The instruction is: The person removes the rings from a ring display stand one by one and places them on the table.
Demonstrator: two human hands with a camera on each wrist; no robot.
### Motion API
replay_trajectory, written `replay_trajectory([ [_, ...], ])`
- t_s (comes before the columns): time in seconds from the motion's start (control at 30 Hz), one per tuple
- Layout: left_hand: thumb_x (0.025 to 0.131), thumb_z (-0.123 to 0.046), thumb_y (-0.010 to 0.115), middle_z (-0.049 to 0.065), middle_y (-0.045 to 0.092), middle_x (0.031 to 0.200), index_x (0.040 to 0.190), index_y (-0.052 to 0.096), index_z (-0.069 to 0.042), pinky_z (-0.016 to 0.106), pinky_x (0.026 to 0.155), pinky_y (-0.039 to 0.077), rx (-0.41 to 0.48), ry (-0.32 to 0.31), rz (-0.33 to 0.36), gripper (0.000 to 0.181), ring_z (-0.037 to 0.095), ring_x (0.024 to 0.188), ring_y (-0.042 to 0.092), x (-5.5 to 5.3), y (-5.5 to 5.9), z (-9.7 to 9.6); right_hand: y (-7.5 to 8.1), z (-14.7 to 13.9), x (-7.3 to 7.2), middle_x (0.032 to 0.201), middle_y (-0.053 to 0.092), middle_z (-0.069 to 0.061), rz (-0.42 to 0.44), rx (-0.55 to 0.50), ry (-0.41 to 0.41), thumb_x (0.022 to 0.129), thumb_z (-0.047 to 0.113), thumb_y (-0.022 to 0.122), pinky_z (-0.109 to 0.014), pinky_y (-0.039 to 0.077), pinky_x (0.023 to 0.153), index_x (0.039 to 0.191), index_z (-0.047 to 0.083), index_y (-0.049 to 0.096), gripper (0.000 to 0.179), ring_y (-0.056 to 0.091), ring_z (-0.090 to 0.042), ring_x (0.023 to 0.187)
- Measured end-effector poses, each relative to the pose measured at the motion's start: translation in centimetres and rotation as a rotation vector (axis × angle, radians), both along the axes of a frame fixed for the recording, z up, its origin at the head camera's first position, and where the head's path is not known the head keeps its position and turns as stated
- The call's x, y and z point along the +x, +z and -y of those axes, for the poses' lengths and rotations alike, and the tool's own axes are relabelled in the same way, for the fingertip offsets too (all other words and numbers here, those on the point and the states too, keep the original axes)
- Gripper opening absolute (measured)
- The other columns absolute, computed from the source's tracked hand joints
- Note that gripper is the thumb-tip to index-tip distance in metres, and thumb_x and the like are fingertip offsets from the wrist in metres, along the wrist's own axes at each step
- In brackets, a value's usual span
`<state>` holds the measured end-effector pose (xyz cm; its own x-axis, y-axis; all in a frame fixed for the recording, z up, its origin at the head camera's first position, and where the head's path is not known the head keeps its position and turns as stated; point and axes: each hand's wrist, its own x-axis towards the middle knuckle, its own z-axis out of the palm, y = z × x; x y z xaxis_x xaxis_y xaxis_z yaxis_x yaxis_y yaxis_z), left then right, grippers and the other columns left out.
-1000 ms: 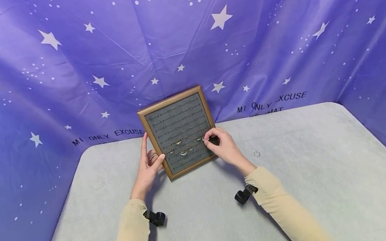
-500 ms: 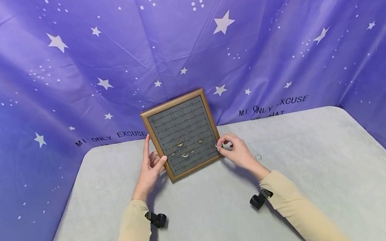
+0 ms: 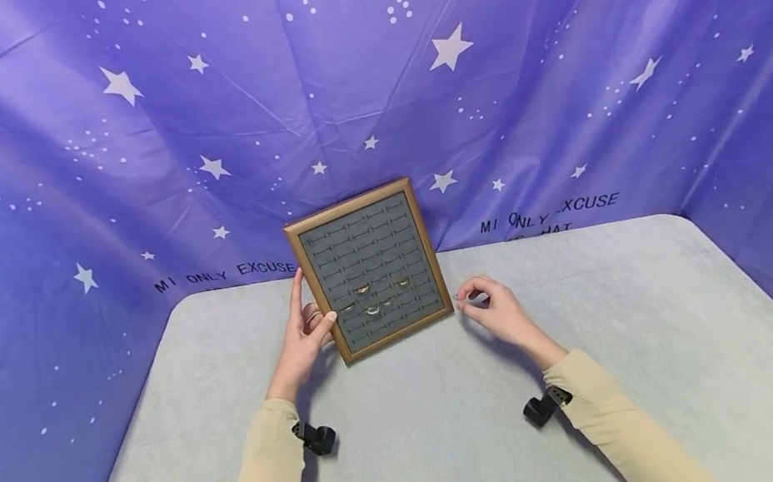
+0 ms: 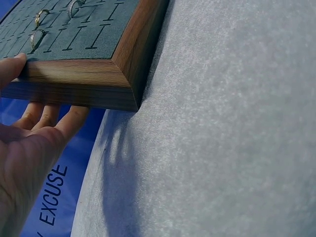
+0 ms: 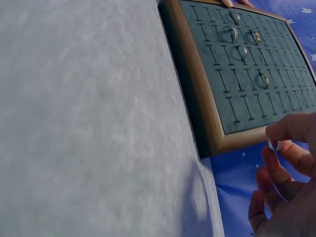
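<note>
A ring display box (image 3: 432, 267) with a wooden frame and dark grey slotted padding stands tilted near the back of the table. My left hand (image 3: 299, 345) grips its left side, thumb on the frame's front and fingers behind, as the left wrist view (image 4: 32, 158) also shows. Several rings sit in the slots, among them a gold ring (image 5: 256, 37), a silver ring (image 5: 233, 34) and a lone ring (image 5: 264, 80). Just off the box's lower right corner, my right hand (image 3: 500, 311) pinches a small silver ring (image 5: 274, 145) between thumb and index finger.
The box rests on a pale grey table (image 3: 419, 446). Behind it hangs a purple-blue curtain (image 3: 247, 128) with white stars and lettering, which also closes in both sides. A small black camera (image 3: 315, 438) is strapped to the left wrist and another black camera (image 3: 544, 408) to the right.
My right hand has drawn away from the slots to the right, past the frame, with the silver ring in its fingers. The left hand keeps its grip on the box.
</note>
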<state>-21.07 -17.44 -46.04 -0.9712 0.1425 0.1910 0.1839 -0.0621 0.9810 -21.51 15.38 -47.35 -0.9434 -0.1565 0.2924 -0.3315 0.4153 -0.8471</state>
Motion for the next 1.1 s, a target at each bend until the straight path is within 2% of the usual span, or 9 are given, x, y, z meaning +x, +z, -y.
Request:
replay_trajectory([
  [0.07, 0.093, 0.008, 0.055, 0.010, 0.024, 0.080, 0.157, 0.005, -0.027, 0.027, 0.058, 0.036, 0.011, -0.013, 0.000, 0.088, 0.010, 0.066, 0.032, 0.3, 0.6, -0.1, -0.1, -0.5, 0.2, 0.097, 0.064, -0.013, 0.010, -0.002, -0.006, 0.082, -0.005, 0.068, -0.034, 0.047, 0.077, 0.088, 0.000, 0.065, 0.009, 0.056, -0.027, 0.089],
  [0.27, 0.093, 0.008, 0.055, 0.012, 0.023, 0.079, 0.157, 0.006, -0.028, 0.025, 0.057, 0.036, 0.020, -0.016, -0.007, 0.088, 0.010, 0.065, 0.032, 0.2, 0.4, -0.1, -0.3, -2.5, 0.7, 0.097, 0.066, -0.017, 0.000, -0.027, -0.018, 0.084, -0.003, 0.068, -0.028, 0.047, 0.075, 0.091, -0.003, 0.065, 0.008, 0.058, -0.028, 0.089],
  [0.47, 0.093, 0.008, 0.056, 0.011, 0.026, 0.079, 0.157, 0.005, -0.027, 0.026, 0.058, 0.037, 0.008, -0.013, -0.013, 0.088, 0.010, 0.066, 0.033, 0.3, 0.5, -0.1, -0.1, -4.2, 0.9, 0.097, 0.066, -0.016, 0.026, -0.008, -0.062, 0.085, -0.001, 0.068, -0.022, 0.046, 0.074, 0.094, -0.004, 0.065, 0.009, 0.057, -0.020, 0.087],
  [0.57, 0.093, 0.007, 0.056, 0.011, 0.024, 0.079, 0.157, 0.005, -0.028, 0.025, 0.057, 0.035, 0.005, -0.013, -0.014, 0.088, 0.010, 0.065, 0.031, 0.3, 0.5, 0.0, 0.6, -4.9, 1.1, 0.097, 0.065, -0.017, 0.060, -0.003, -0.074, 0.087, -0.001, 0.066, -0.021, 0.046, 0.073, 0.096, -0.005, 0.065, 0.010, 0.056, -0.020, 0.087],
  [0.63, 0.094, 0.007, 0.056, 0.010, 0.023, 0.079, 0.157, 0.006, -0.028, 0.025, 0.057, 0.035, 0.003, -0.012, -0.013, 0.088, 0.010, 0.065, 0.030, 0.3, 0.6, 0.0, 1.6, -5.0, 1.5, 0.097, 0.064, -0.020, 0.063, -0.004, -0.073, 0.087, -0.004, 0.065, -0.021, 0.046, 0.072, 0.096, -0.008, 0.064, 0.010, 0.056, -0.023, 0.086],
  [0.77, 0.093, 0.008, 0.055, 0.011, 0.023, 0.079, 0.157, 0.005, -0.027, 0.024, 0.058, 0.035, 0.002, -0.010, -0.013, 0.088, 0.010, 0.065, 0.031, 0.3, 0.7, 0.0, 3.5, -5.0, 2.4, 0.096, 0.062, -0.025, 0.042, -0.001, -0.073, 0.086, -0.008, 0.063, -0.021, 0.046, 0.073, 0.094, -0.013, 0.062, 0.009, 0.055, -0.028, 0.088],
  [0.83, 0.093, 0.007, 0.056, 0.012, 0.023, 0.079, 0.157, 0.005, -0.027, 0.024, 0.058, 0.035, 0.001, -0.011, -0.011, 0.088, 0.009, 0.065, 0.031, 0.3, 0.7, 0.0, 3.8, -5.2, 2.5, 0.096, 0.062, -0.026, 0.036, 0.009, -0.077, 0.086, -0.008, 0.063, -0.021, 0.046, 0.073, 0.093, -0.013, 0.062, 0.009, 0.055, -0.028, 0.088],
  [1.1, 0.093, 0.007, 0.056, 0.010, 0.027, 0.079, 0.157, 0.003, -0.026, 0.024, 0.060, 0.038, 0.007, -0.021, 0.001, 0.089, 0.011, 0.068, 0.035, 0.2, 0.7, 0.0, 0.9, -7.7, 1.4, 0.100, 0.064, -0.018, 0.069, 0.048, -0.116, 0.088, 0.002, 0.066, -0.019, 0.047, 0.071, 0.097, -0.005, 0.065, 0.011, 0.056, -0.018, 0.085],
])
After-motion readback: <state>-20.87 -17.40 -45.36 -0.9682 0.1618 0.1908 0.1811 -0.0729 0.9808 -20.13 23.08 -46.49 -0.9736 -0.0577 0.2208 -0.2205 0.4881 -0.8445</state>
